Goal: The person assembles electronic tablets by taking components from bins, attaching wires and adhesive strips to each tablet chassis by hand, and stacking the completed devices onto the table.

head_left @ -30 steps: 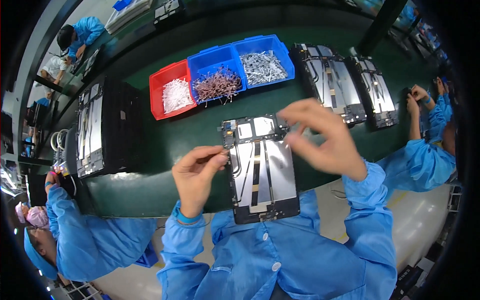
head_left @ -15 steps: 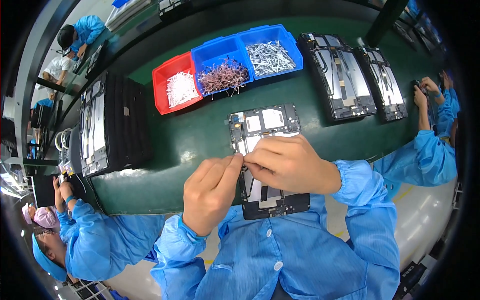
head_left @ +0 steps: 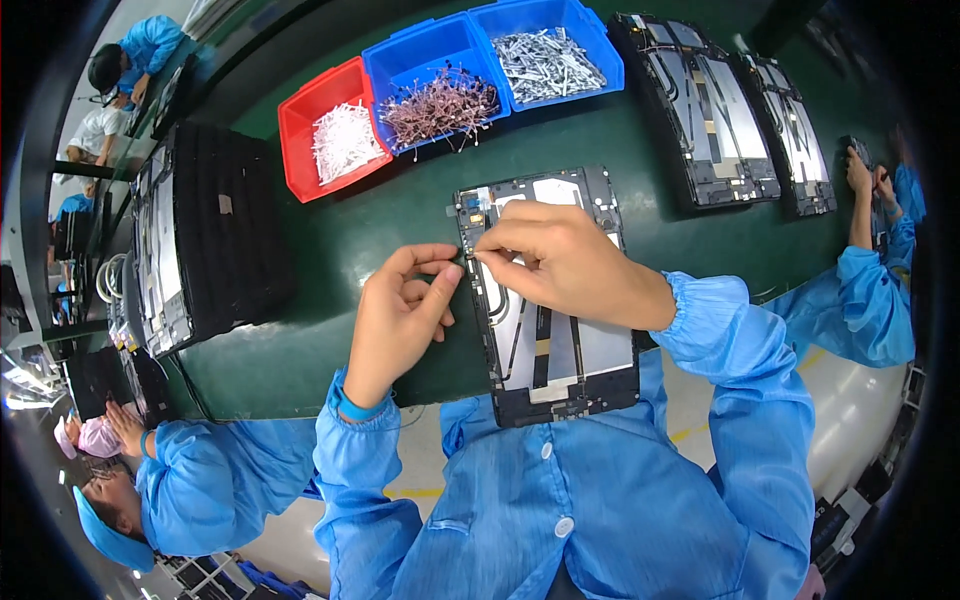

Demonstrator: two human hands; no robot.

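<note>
An opened tablet (head_left: 610, 375) lies on the bench in front of me, its inner side up, with white panels, black strips and thin cables showing. My right hand (head_left: 560, 255) reaches across its upper part. Thumb and forefinger are pinched at the tablet's left edge, and what they hold is too small to make out. Beside that edge is my left hand (head_left: 400, 310), its thumb and forefinger slightly apart and the other fingers curled loosely. Nothing shows between the left fingertips, which are close to the tablet's rim.
Past the tablet stand a red bin (head_left: 295, 140) of white pieces, a blue bin (head_left: 375, 65) of thin brownish cables and another blue bin (head_left: 600, 45) of silvery strips. Stacked tablets (head_left: 215, 240) stand left; more tablets (head_left: 715, 120) lie right. Co-workers sit on both sides.
My left hand has drawn back from the right fingertips and its fingers have parted. The right hand has shifted up along the tablet's left edge, still pinched. The whole view has tilted slightly.
</note>
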